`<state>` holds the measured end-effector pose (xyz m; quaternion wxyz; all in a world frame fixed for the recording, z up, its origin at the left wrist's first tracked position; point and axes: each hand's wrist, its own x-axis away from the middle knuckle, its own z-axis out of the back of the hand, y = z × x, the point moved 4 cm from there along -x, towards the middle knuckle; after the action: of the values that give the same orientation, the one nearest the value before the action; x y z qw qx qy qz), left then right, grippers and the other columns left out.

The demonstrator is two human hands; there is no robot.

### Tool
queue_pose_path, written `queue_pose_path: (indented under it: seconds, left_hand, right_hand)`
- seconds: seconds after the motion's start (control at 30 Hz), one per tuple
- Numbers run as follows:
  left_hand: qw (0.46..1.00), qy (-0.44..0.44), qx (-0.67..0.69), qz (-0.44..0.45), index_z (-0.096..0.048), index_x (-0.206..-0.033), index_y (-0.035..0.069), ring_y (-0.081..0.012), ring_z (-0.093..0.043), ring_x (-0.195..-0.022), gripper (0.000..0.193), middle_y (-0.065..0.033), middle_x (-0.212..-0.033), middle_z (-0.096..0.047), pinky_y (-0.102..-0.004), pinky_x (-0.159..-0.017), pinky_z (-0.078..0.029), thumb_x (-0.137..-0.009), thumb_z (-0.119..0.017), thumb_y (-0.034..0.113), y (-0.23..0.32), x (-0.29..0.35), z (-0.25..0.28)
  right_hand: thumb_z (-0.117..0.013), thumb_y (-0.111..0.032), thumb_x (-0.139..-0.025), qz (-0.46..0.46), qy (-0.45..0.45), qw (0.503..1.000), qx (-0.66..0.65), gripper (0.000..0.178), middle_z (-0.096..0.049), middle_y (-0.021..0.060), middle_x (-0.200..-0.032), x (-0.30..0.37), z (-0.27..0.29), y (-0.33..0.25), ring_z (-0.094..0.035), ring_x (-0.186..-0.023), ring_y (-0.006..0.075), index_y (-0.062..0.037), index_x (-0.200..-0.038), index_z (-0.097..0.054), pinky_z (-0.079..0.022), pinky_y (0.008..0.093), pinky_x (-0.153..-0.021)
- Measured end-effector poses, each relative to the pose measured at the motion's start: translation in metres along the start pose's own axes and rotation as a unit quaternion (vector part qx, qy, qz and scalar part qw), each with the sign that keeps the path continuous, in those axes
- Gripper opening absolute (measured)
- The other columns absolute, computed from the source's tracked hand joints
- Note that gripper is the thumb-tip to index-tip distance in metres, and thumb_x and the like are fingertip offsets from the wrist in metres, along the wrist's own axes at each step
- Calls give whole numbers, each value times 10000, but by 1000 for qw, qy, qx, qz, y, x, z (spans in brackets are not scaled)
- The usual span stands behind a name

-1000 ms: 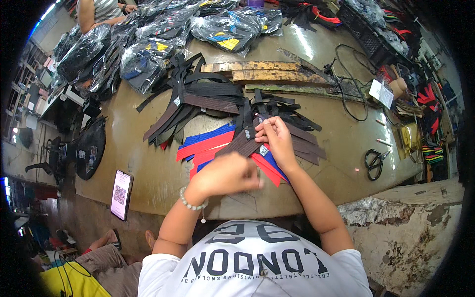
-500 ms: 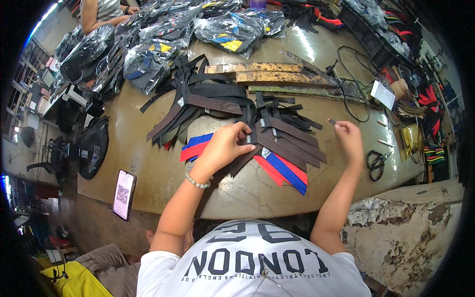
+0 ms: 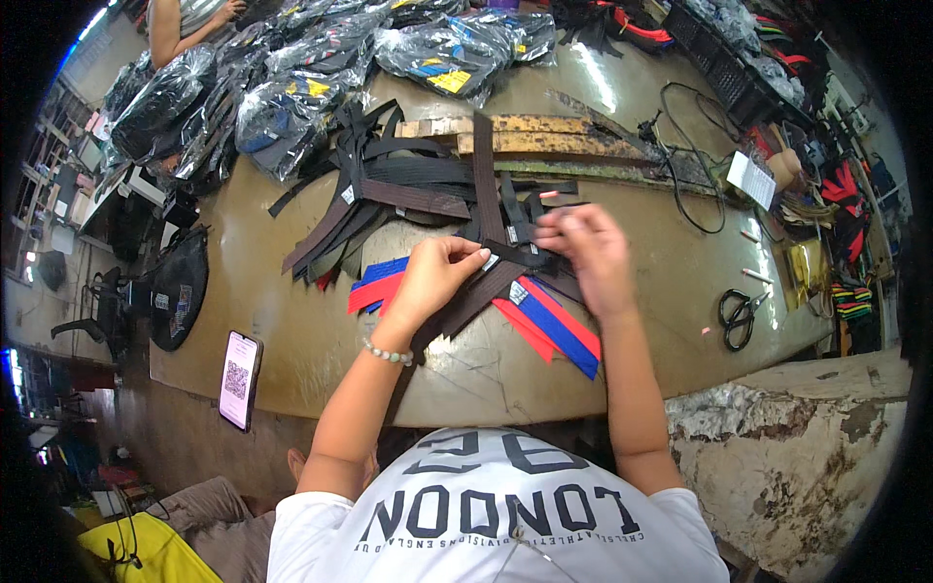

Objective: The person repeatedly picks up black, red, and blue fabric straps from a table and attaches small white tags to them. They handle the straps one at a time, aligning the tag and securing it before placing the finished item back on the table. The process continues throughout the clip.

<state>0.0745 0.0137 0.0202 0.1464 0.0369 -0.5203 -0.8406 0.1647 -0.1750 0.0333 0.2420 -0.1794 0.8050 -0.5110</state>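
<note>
My left hand (image 3: 437, 277) pinches a dark webbing strap (image 3: 520, 255) near a small white label (image 3: 491, 260). A brown strap (image 3: 484, 175) runs away from me beyond the fingertips; another brown strap (image 3: 471, 303) slants toward the table's near edge. Over the right side of this strap pile is my right hand (image 3: 595, 255), its fingertips smeared by motion, so any small thing in them is hidden. A blue and red striped strap (image 3: 554, 325) lies below it, and a matching blue and red piece (image 3: 374, 287) shows left of my left hand.
More black straps (image 3: 389, 175) lie beyond my left hand, before wooden boards (image 3: 544, 141). Plastic-wrapped bags (image 3: 292, 107) fill the far left. Scissors (image 3: 739, 319) and a cable (image 3: 680, 185) lie right. A phone (image 3: 238, 381) stands at the left edge. Another person's arm (image 3: 180, 39) shows far left.
My right hand has come in from the right to the straps beside my left hand. A brown strap now points away from me over the boards. A small pink scrap appears near the scissors.
</note>
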Motion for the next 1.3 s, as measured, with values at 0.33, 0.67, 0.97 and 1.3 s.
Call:
queue_pose_path:
  seconds: [0.33, 0.67, 0.97, 1.3]
  left_hand:
    - [997, -4, 74, 15, -684, -913, -62, -56, -572, -662, 323, -45, -764, -672, -205, -613, -472, -745, -792, 192, -23, -1, -10]
    - [994, 10, 109, 17, -694, -886, -43, -43, -553, -666, 233, -17, -749, -663, -196, -583, -434, -816, -725, 177, -22, -1, -7]
    - [994, 39, 99, 3, -692, -886, -44, -40, -564, -661, 165, -16, -761, -669, -188, -590, -444, -829, -689, 111, -24, 3, -5]
    - [998, 48, -2, -34, -661, -904, -44, -54, -563, -674, 195, -29, -745, -655, -221, -612, -460, -862, -654, 146, -22, 6, -9]
  right_hand:
    - [-594, -37, -887, -92, -11, 986, 135, 86, -597, 47, -893, -1, -16, 57, -588, -798, 77, 28, -880, -539, -510, 218, -717]
    - [-642, 14, -798, -49, -40, 980, 191, 96, -545, 88, -984, 1, -22, 47, -569, -848, 85, 44, -774, -553, -522, 221, -721]
    - [-680, -12, -752, -21, -50, 966, 253, 133, -539, 96, -982, 1, -27, 47, -579, -834, 95, 50, -740, -563, -526, 232, -732]
    - [-611, -86, -886, -160, -46, 975, 148, 110, -624, 75, -934, 0, 22, 25, -601, -823, 111, 2, -841, -564, -501, 253, -770]
